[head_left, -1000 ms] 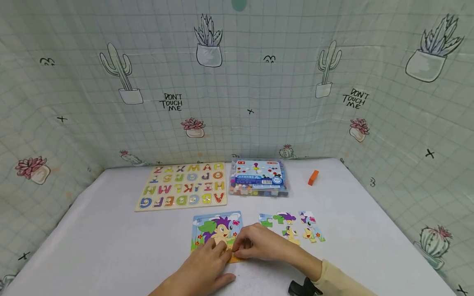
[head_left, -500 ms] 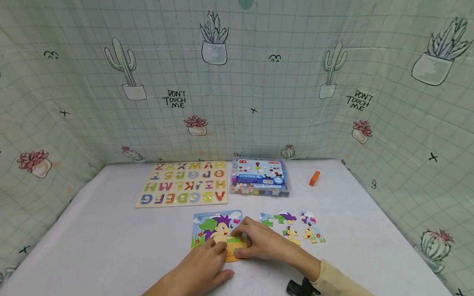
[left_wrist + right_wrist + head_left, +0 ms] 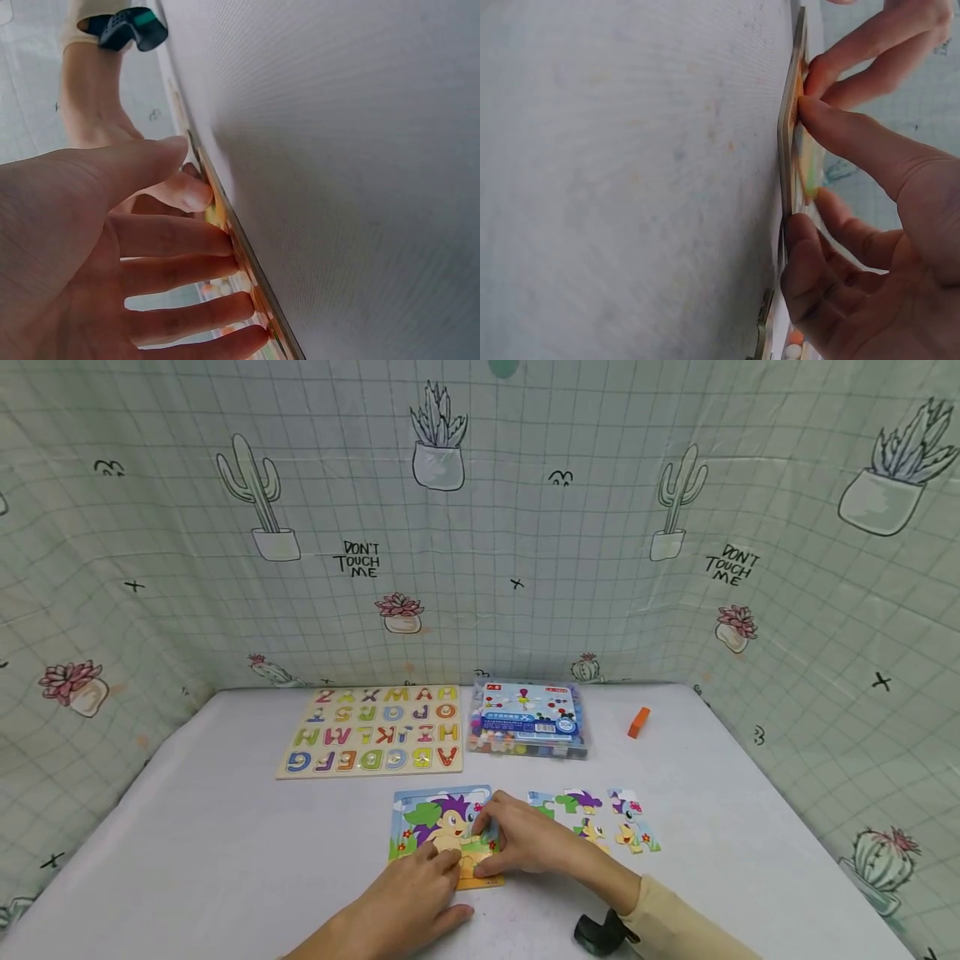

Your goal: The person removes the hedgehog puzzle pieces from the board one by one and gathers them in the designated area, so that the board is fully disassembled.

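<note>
A framed jigsaw puzzle (image 3: 420,802) with a purple-haired cartoon hedgehog lies flat on the table in the head view. My left hand (image 3: 408,893) rests its fingertips on the puzzle's lower left, the fingers fairly straight in the left wrist view, thumb apart. At the right side of the board, my right hand (image 3: 528,835) holds a puzzle piece (image 3: 808,169) between thumb and index finger. In the right wrist view that piece sits slightly tilted above the board's surface, while the other fingers curl beside the board's edge. Part of the picture is hidden under both hands.
Several loose pieces (image 3: 583,800) lie right of the puzzle, partly behind the right hand. Farther back are a wooden alphabet board (image 3: 360,760), a clear plastic box of colourful beads (image 3: 525,718) and an orange block (image 3: 639,722). A black wrist device (image 3: 600,933) hangs by the right sleeve.
My right hand has moved from the puzzle's lower middle, fingers bunched, to its right side with thumb and index spread wider. The left hand stays nearly in place; the head view shifts slightly.
</note>
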Available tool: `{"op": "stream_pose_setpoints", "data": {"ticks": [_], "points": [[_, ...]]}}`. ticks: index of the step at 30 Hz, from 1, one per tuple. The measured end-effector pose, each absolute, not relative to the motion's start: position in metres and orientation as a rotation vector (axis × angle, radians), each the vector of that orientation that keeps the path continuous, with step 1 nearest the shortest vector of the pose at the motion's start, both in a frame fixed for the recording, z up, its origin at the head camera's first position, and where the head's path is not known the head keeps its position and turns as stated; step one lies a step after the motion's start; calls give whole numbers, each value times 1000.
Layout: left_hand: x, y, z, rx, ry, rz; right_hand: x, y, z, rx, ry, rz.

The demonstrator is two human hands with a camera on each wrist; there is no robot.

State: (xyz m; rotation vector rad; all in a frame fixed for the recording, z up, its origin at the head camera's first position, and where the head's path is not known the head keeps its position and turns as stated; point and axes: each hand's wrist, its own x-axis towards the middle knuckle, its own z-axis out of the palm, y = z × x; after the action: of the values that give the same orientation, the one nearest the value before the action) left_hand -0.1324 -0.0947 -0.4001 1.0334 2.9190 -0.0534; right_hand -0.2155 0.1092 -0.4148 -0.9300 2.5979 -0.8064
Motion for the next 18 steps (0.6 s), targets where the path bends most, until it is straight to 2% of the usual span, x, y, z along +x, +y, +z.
{"op": "stream_pose_setpoints", "data": {"ticks": [18], "points": [[-133,-94,-402,1005,2942,-67,-211,127,-401,-929,2447,-1076]]}}
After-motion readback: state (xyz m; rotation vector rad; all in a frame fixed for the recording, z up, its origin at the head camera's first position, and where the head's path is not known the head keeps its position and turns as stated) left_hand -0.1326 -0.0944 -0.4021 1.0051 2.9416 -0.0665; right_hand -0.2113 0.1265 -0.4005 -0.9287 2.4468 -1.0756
